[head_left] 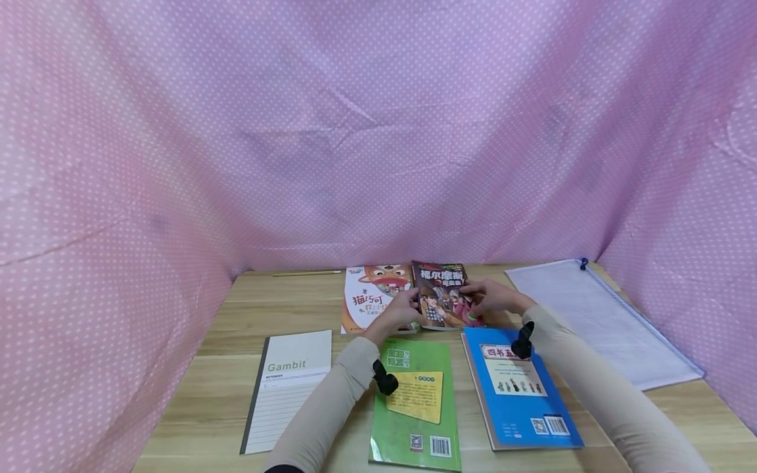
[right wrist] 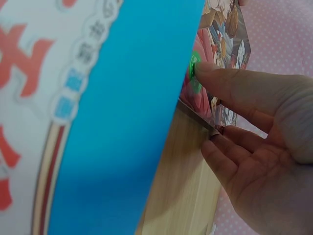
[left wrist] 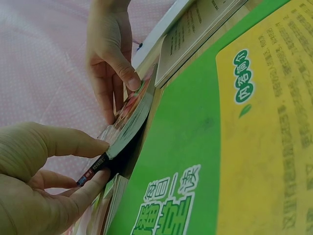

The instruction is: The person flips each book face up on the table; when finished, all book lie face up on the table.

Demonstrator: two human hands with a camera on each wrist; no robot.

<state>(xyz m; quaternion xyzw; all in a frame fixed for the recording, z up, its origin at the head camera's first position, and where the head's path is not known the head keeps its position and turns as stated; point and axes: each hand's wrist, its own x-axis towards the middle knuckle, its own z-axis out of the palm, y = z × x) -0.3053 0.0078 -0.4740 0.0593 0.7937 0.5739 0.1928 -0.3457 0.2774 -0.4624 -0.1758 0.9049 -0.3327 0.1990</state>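
At the back of the table a dark-covered comic book [head_left: 440, 279] lies between my two hands, its near side slightly raised in the left wrist view. My left hand [head_left: 402, 310] pinches its spine side, thumb above and fingers below. On the opposite edge, my right hand [head_left: 494, 297] grips the book, with the thumb on the cover near a green round mark [right wrist: 195, 73] and the fingers at the edge. Just left of it is a white book with a cartoon cover [head_left: 361, 289], partly hidden behind my left hand.
Nearer me lie a Gambit notebook [head_left: 292, 387], a green book [head_left: 414, 351] under my left forearm, and a blue book [head_left: 503, 417]. A white mesh pouch [head_left: 597, 322] is on the right, a pencil [head_left: 307, 272] at the back left. Pink dotted cloth [head_left: 378, 164] hangs behind.
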